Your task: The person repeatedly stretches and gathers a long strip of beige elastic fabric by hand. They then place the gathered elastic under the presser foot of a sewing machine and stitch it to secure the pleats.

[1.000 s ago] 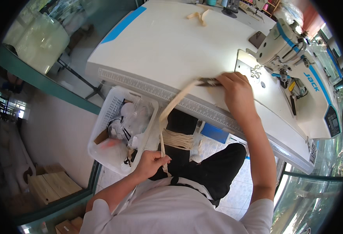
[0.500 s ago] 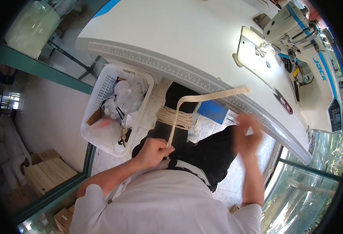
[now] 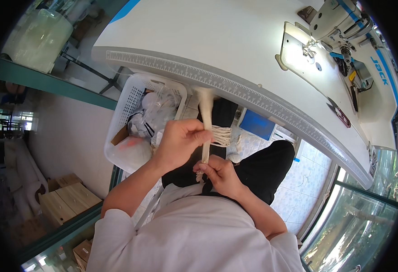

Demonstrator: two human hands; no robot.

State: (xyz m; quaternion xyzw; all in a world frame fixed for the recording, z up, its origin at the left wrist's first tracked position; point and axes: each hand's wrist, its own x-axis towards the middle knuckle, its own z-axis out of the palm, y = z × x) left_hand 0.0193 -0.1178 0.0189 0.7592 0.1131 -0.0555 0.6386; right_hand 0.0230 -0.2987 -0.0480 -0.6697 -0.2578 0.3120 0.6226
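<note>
Though clear below, strip's far end (image 3: 205, 97) blurry

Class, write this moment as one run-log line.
left hand: pinches strip | right hand: pinches strip, nearer shirt | strands: across leg | snips: on table

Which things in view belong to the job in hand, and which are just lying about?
In the job:
Cream strip, held by left hand and right hand
Looped cream cords beside the left hand, probably
Dark red-handled snips on the table, probably

Apparently just lying about:
White basket with plastic bags
Blue box below the table
Brown boxes at lower left
</note>
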